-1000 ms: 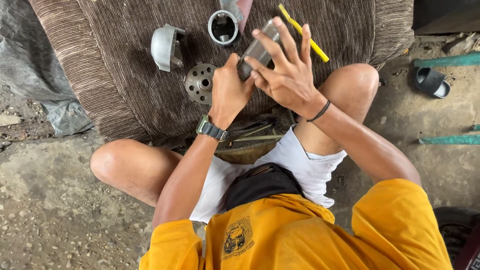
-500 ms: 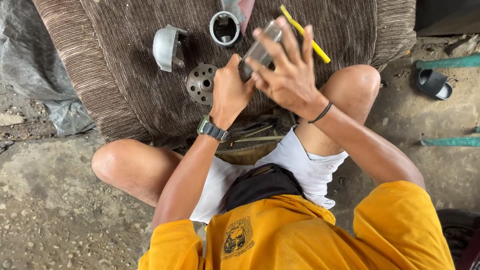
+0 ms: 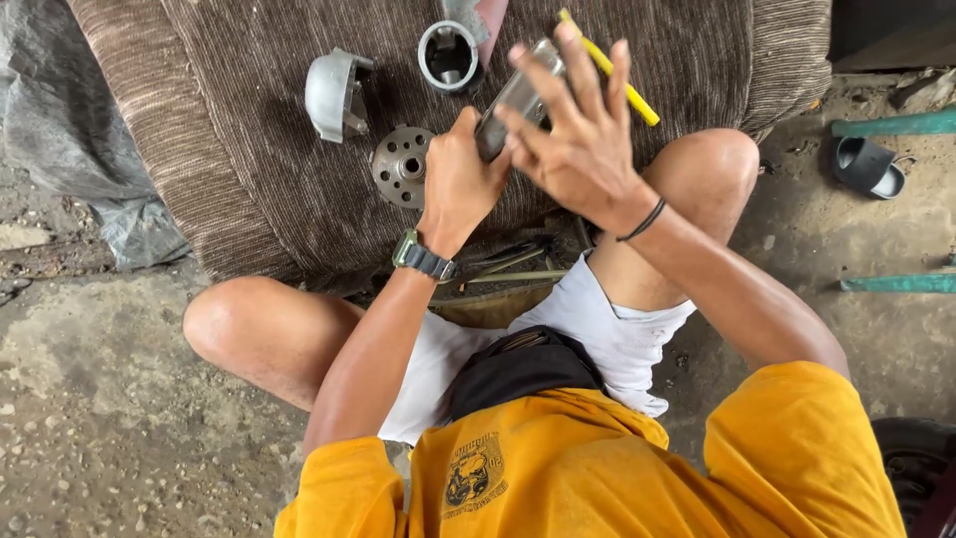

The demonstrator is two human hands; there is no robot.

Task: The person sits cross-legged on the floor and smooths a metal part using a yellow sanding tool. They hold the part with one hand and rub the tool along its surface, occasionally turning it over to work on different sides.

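Over the mat (image 3: 299, 199), left hand (image 3: 458, 184) gripping metal part (image 3: 513, 105).

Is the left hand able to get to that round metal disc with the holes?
Probably yes. The left hand grips a grey metal part, but the holed disc lies uncovered on the brown cloth right beside it.
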